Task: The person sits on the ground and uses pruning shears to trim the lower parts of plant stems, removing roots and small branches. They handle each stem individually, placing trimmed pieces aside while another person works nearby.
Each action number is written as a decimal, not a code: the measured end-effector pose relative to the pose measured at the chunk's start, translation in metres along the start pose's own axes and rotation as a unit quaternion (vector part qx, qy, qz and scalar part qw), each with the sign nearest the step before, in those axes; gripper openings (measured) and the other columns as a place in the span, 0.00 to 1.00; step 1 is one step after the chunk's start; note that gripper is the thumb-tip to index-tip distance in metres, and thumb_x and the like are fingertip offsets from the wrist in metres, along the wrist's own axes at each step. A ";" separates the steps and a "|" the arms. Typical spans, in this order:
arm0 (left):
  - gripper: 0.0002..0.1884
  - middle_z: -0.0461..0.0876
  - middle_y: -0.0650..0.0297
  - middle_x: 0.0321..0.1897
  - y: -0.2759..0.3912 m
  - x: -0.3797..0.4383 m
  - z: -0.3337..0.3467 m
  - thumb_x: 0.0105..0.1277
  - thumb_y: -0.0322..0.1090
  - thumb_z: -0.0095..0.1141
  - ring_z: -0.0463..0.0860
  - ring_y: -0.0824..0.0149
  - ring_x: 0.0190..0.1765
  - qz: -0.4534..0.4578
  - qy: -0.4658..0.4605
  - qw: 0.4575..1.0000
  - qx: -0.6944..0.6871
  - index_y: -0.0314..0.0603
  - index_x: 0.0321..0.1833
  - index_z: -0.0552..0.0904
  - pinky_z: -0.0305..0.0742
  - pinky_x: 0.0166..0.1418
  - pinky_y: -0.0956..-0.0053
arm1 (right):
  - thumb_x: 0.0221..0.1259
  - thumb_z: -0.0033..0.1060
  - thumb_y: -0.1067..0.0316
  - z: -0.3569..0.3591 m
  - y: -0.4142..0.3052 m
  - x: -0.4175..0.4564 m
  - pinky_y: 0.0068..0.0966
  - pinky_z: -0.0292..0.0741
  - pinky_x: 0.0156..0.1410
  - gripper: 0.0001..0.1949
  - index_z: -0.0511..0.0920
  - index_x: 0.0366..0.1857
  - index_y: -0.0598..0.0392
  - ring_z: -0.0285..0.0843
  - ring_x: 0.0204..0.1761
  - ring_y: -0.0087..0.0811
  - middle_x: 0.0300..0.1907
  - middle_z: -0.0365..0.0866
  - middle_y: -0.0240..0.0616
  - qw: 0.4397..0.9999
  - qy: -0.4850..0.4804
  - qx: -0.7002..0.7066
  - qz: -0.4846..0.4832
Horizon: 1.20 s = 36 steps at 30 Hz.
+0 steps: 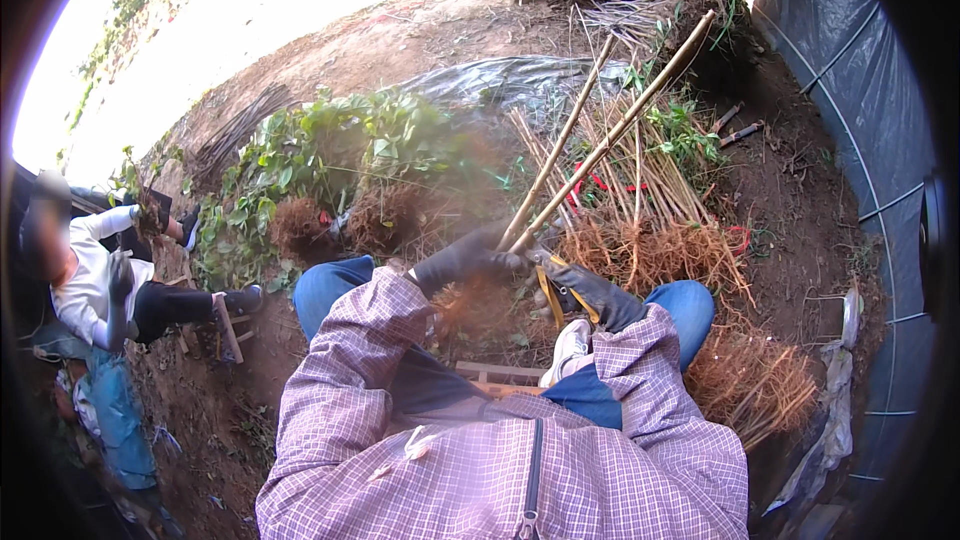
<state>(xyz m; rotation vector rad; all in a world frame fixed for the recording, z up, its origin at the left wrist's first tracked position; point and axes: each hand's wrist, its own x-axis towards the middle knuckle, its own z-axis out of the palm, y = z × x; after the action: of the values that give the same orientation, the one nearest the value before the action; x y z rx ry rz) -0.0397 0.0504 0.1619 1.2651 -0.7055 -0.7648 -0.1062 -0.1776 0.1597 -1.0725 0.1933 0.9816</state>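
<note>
In the head view, my gloved left hand (pixel 463 261) is closed around two long bare sapling stems (pixel 616 127). They slant up to the right from my fist and spread apart toward their tips. Their lower ends are near my fist, and I cannot tell how the roots lie below. My gloved right hand (pixel 609 294) grips pruning shears with yellow handles (pixel 553 292). The head of the shears is close to the base of the stems; the blades are mostly hidden. Just beyond my hands lies a pile of bare-root saplings (pixel 649 187) with reddish-brown roots and red ties.
Leafy plants (pixel 300 142) with balled roots lie ahead on the left. Another root bundle (pixel 750 382) is beside my right knee. Dark plastic sheeting (pixel 847 90) walls the right side. A co-worker (pixel 105 262) sits at far left, holding a plant. Long-handled tool grips (pixel 739 133) rest on the soil.
</note>
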 end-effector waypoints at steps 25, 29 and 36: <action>0.25 0.76 0.63 0.43 -0.010 -0.005 0.018 0.72 0.41 0.50 0.75 0.74 0.40 -0.004 0.037 0.999 -0.034 0.40 0.68 0.63 0.76 0.45 0.75 | 0.69 0.48 0.44 0.021 -0.031 -0.018 0.22 0.75 0.24 0.21 0.73 0.39 0.55 0.70 0.18 0.20 0.20 0.71 0.27 0.979 -0.077 0.152 -0.116; 0.29 0.81 0.58 0.49 0.000 -0.002 0.012 0.69 0.43 0.56 0.80 0.73 0.38 -0.028 0.012 0.995 -0.096 0.39 0.68 0.64 0.79 0.42 0.77 | 0.71 0.47 0.50 0.018 -0.006 -0.029 0.23 0.78 0.27 0.18 0.73 0.44 0.57 0.77 0.22 0.24 0.22 0.75 0.29 0.964 0.049 0.089 -0.247; 0.24 0.82 0.59 0.44 -0.007 -0.007 0.003 0.67 0.43 0.58 0.80 0.76 0.35 -0.054 -0.043 0.994 -0.087 0.38 0.60 0.70 0.76 0.37 0.82 | 0.71 0.49 0.66 -0.026 0.030 0.007 0.21 0.83 0.36 0.14 0.73 0.55 0.60 0.83 0.29 0.27 0.32 0.83 0.34 0.913 0.137 -0.187 -0.335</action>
<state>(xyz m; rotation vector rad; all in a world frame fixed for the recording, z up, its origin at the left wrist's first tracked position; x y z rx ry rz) -0.0464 0.0535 0.1555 1.1235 -0.6287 -0.9549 -0.1168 -0.1906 0.1236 -1.4932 -0.1457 0.2418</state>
